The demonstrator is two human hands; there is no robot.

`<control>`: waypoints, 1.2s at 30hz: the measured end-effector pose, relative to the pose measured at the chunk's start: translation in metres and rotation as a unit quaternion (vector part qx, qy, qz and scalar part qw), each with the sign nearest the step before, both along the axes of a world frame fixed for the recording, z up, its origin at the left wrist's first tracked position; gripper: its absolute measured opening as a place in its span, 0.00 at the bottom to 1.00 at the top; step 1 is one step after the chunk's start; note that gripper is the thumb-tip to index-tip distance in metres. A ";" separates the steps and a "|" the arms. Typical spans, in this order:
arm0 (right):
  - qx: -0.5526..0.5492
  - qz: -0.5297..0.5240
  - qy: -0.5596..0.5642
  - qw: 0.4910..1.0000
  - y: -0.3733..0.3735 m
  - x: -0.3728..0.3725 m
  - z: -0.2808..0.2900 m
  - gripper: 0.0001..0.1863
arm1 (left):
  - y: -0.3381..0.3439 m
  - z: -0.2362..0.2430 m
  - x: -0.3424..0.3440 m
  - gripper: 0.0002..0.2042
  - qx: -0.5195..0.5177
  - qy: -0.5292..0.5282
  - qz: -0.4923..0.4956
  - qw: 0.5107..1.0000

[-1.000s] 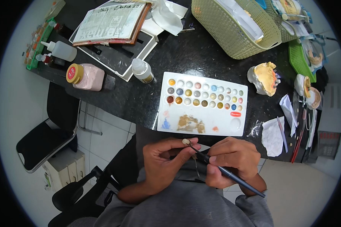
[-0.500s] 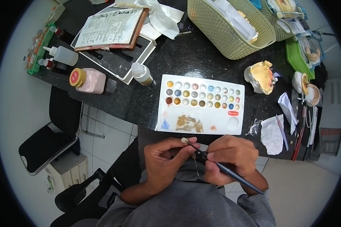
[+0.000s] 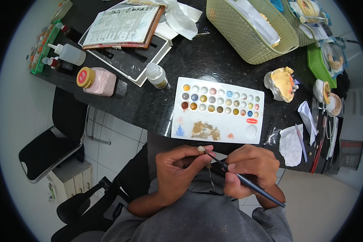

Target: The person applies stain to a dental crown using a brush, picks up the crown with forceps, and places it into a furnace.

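Observation:
Near the table's front edge, my left hand [image 3: 180, 166] is closed, and a small cream-white tooth crown [image 3: 201, 149] shows at its fingertips. Below those fingers hangs a thin, stick-like piece [image 3: 211, 177]; what it belongs to is hidden. My right hand [image 3: 252, 169] grips a slim dark blue-grey brush [image 3: 260, 189], its fine tip reaching the crown or just beside it. Just beyond both hands lies a white palette [image 3: 246, 135] with rows of wells in many colours. Brown, blue and pink smears mark its near part.
A plaster dental model [image 3: 281, 84] stands right of the palette, with crumpled paper [image 3: 290, 149] nearer me. Left of it are a small white-capped bottle [image 3: 156, 75] and a jar of pink powder [image 3: 103, 82]. A woven basket [image 3: 246, 48] stands at the back.
The table and its things sit slightly farther right in the picture. Both hands keep their hold, and the brush tip stays at the crown with only a slight shift.

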State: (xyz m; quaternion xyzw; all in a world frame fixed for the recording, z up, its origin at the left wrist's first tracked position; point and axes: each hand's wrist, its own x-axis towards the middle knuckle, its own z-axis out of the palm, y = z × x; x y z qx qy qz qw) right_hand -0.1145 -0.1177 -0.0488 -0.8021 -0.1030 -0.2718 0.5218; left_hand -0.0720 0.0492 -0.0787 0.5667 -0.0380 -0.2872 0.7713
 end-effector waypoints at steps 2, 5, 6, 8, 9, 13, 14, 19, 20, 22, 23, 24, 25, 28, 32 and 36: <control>0.003 0.006 -0.002 1.000 0.000 0.000 -0.001 0.12 | 0.000 0.000 0.000 0.07 0.004 -0.008 -0.002 1.000; 0.015 0.007 -0.006 1.000 0.001 0.000 0.000 0.11 | 0.000 0.000 0.000 0.07 0.003 -0.014 -0.001 1.000; 0.025 0.006 -0.002 1.000 -0.001 -0.002 0.002 0.11 | -0.001 0.000 0.000 0.07 0.000 -0.015 0.001 1.000; 0.045 -0.021 -0.004 0.999 -0.002 -0.007 0.004 0.10 | -0.003 0.001 -0.001 0.07 0.005 -0.015 0.018 1.000; 0.054 -0.045 -0.008 0.998 -0.002 -0.010 0.004 0.10 | -0.004 0.000 -0.003 0.07 0.008 -0.014 0.029 0.999; 0.063 -0.095 0.015 0.993 -0.012 -0.021 -0.001 0.12 | -0.004 -0.004 0.000 0.07 0.084 -0.137 0.026 0.987; 0.069 -0.106 0.021 0.992 -0.014 -0.021 0.000 0.12 | -0.005 -0.006 0.000 0.08 0.087 -0.163 0.031 0.982; 0.096 -0.105 0.013 0.990 -0.019 -0.018 0.002 0.12 | -0.005 -0.005 0.001 0.08 0.104 -0.208 0.028 0.972; 0.097 -0.100 0.011 0.990 -0.019 -0.017 0.001 0.12 | -0.005 -0.005 0.002 0.09 0.106 -0.211 0.027 0.971; 0.100 -0.091 0.008 0.991 -0.017 -0.015 -0.001 0.11 | -0.005 -0.005 0.003 0.09 0.108 -0.223 0.026 0.969; 0.087 -0.092 0.017 0.992 -0.016 -0.014 0.000 0.11 | -0.005 -0.005 0.003 0.09 0.106 -0.231 0.026 0.967; 0.080 -0.096 0.023 0.992 -0.014 -0.013 0.001 0.11 | -0.004 -0.005 0.004 0.10 0.106 -0.239 0.026 0.965; 0.073 -0.100 0.029 0.992 -0.012 -0.012 0.001 0.11 | -0.003 -0.005 0.005 0.11 0.112 -0.258 0.028 0.959; 0.037 -0.107 0.042 0.993 -0.011 -0.004 0.005 0.10 | 0.000 -0.007 0.009 0.13 0.130 -0.316 0.041 0.939; 0.069 -0.082 0.033 0.994 -0.017 0.019 0.016 0.10 | 0.012 -0.007 0.017 0.17 0.158 -0.384 0.063 0.908; 0.151 -0.060 0.156 0.974 -0.016 0.047 0.037 0.07 | 0.021 -0.007 0.026 0.18 0.186 -0.415 0.072 0.888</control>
